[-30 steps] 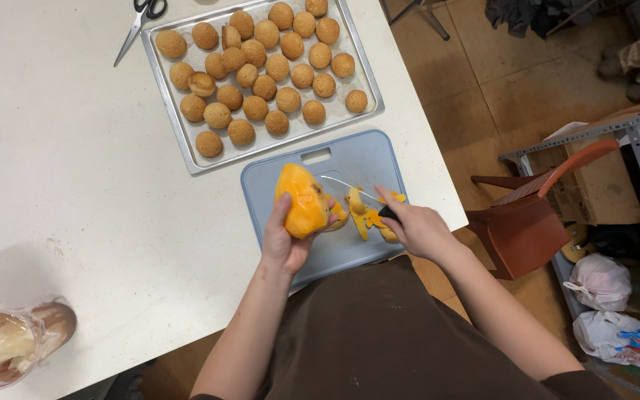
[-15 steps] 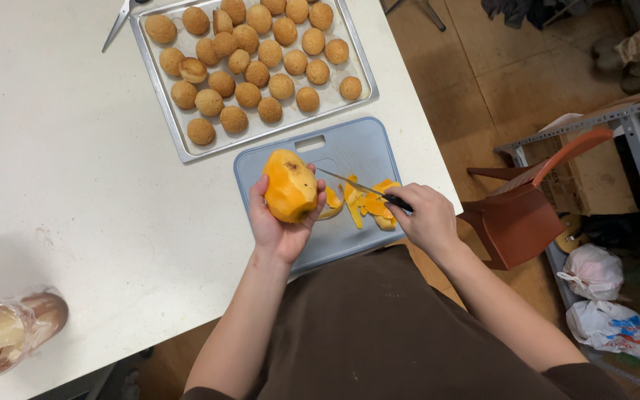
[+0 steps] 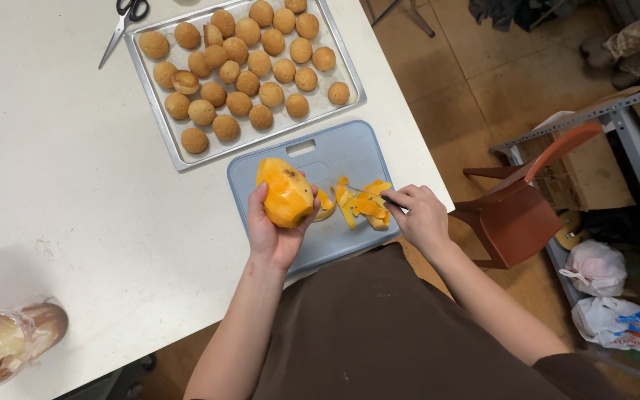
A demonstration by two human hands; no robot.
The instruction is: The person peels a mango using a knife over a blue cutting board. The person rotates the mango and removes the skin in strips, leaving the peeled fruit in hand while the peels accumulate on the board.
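Surface: white table [image 3: 75, 185] above a tiled floor; a brown chair [image 3: 516, 218] stands to the right.
Far left: a clear bag of pale food [image 3: 1, 344] at the table's near corner.
Upper left: scissors [image 3: 124, 18] lie beside a metal tray [image 3: 153, 118] of round browned buns [image 3: 242, 67].
Centre: grey-blue cutting board [image 3: 350, 152] at the table edge.
Left hand [image 3: 275, 233]: closed around the peeled orange fruit [image 3: 284, 194], held just above the board.
Peel strips [image 3: 361, 204]: heaped on the board between the hands.
Right hand [image 3: 420, 215]: gripping a small knife [image 3: 368, 194], its blade over the strips.
Progress: the visible side of the fruit looks bare of skin with one dark spot, so peeling seems largely done; the hidden side cannot be judged, and no flesh is cut yet.
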